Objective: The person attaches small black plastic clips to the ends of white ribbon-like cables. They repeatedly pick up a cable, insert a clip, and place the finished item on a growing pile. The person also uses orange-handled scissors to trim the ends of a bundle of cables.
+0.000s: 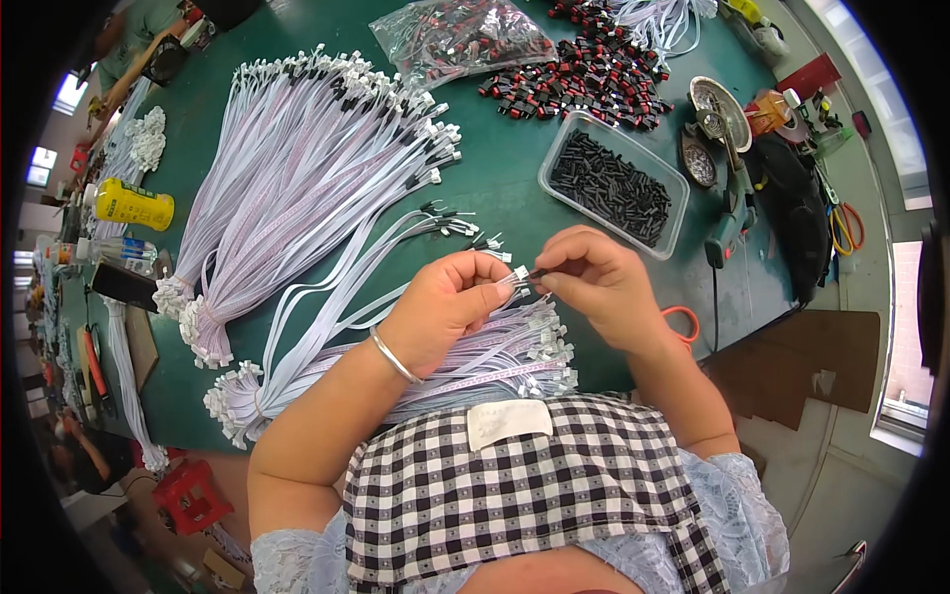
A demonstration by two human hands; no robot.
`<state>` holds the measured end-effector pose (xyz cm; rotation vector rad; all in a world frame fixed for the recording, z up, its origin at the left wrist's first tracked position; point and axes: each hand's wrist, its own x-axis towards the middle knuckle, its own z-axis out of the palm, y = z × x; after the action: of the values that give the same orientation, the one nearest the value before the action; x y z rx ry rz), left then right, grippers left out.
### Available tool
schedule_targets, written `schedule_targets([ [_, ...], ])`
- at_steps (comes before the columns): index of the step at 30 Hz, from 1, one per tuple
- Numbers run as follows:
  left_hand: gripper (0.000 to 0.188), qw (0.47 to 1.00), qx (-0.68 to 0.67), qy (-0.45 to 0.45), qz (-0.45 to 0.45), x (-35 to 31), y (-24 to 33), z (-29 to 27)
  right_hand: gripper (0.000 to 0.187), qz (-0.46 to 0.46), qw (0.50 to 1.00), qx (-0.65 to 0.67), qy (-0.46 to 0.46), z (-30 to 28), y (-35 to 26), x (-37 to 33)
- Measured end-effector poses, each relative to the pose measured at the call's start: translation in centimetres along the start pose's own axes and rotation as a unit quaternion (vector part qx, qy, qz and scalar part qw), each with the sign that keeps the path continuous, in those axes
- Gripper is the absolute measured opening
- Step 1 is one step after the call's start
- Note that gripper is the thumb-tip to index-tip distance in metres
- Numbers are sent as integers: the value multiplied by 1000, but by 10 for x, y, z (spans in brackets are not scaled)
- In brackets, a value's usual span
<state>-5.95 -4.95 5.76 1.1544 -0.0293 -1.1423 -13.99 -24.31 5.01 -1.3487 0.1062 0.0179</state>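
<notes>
My left hand (447,302) pinches the end of a white ribbon cable, near its small white connector (520,275). Close against it, my right hand (602,285) holds a small dark piece between thumb and fingertips; it looks like one of the short black sleeves (609,188) heaped in the clear plastic tub (680,220). Under my hands lies a tied bundle of white ribbon cables (465,371). A few loose cables (346,265) with black-sleeved ends run just beyond my left hand.
A large tied cable bundle (287,188) spreads at the far left. Red and black connectors (584,79) lie piled at the back beside a clear bag (460,40). Orange-handled scissors (683,322) rest by my right forearm. A yellow bottle (134,205) stands left; a green soldering tool (727,238) sits right.
</notes>
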Motion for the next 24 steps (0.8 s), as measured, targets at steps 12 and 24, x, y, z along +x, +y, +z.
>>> schedule_targets([
  [12,11,1000,0,10,18,1,-3,1,17,25,997,65,27,4,6,-5],
  [24,11,1000,8,6,15,1,-3,1,15,27,999,-34,0,5,3,-4],
])
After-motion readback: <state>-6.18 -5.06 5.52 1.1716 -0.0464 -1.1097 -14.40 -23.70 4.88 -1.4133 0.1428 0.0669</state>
